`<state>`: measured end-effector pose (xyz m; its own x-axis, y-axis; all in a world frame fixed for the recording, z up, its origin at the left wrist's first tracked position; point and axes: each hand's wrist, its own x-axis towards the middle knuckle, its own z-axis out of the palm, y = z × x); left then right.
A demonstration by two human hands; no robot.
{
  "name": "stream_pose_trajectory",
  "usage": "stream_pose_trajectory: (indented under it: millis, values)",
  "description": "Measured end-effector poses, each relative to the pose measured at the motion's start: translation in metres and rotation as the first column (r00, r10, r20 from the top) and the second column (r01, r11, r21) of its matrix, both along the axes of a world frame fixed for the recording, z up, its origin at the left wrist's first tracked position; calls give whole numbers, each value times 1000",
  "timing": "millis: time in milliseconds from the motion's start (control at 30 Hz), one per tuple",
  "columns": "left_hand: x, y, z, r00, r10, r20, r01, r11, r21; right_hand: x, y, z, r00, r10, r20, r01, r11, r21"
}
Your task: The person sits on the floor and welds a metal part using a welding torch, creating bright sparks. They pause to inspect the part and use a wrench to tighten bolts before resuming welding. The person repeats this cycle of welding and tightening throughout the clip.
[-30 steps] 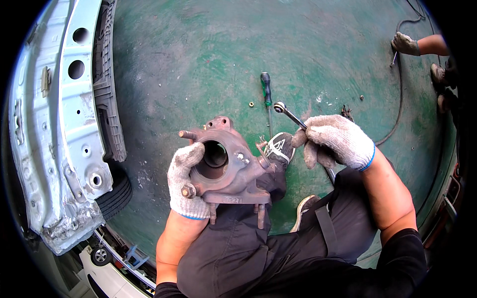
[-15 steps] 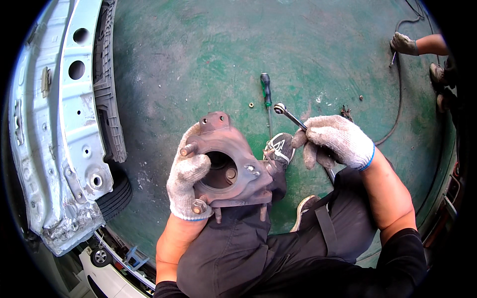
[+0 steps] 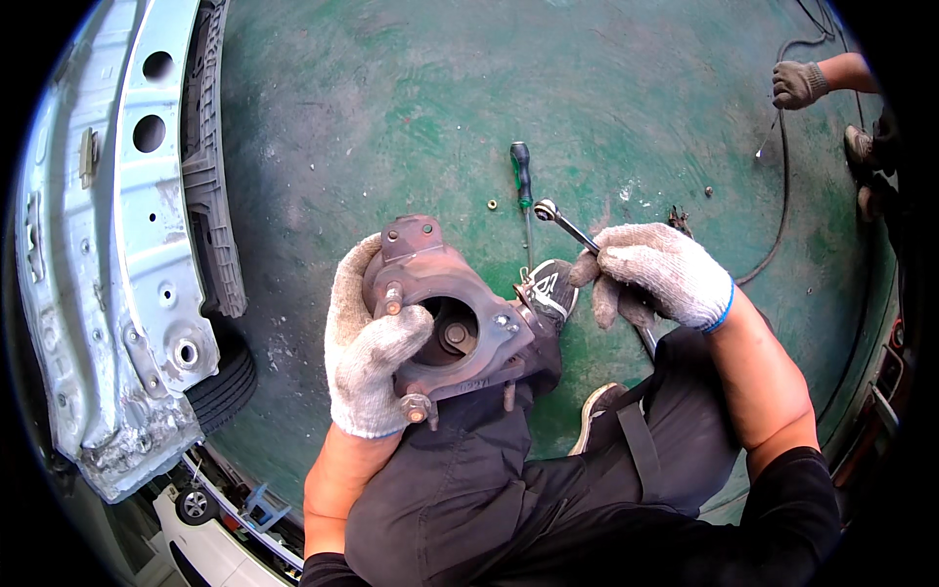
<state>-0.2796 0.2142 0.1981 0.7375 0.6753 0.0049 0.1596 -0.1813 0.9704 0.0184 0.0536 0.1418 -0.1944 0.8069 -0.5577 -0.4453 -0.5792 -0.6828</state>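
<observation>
White-gloved left hand (image 3: 372,342): fingers clamped on the rust-brown cast-metal housing (image 3: 430,280), above the dark-trousered left leg (image 3: 445,474). White-gloved right hand (image 3: 657,276), right of the housing: fingers curled around the slim silver ratchet wrench (image 3: 574,231).

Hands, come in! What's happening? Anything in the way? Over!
Left hand grips rusty metal housing. Right hand holds ratchet wrench, apart from housing. Screwdriver on floor, apparently not blocking.
</observation>
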Motion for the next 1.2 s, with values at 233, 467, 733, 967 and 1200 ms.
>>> stream_pose_trajectory:
  millis: [233,467,733,967,1200]
  values:
    - [26,-17,30,960,228,-164,-276,871,-407,1,-3,-5,999,-15,38,15,1000,0]
    - [35,-16,30,933,302,-197,-358,845,-397,2,-6,-2,999,-21,45,21,1000,0]
    - [36,-19,30,926,304,-223,-362,883,-299,1,-10,-1,997,-40,70,40,999,-2]
    - [44,-20,30,914,321,-248,-395,845,-362,5,-14,0,996,-42,77,42,999,8]
    - [22,-18,14,927,321,-192,-371,725,-580,4,-13,3,990,-43,132,42,999,8]
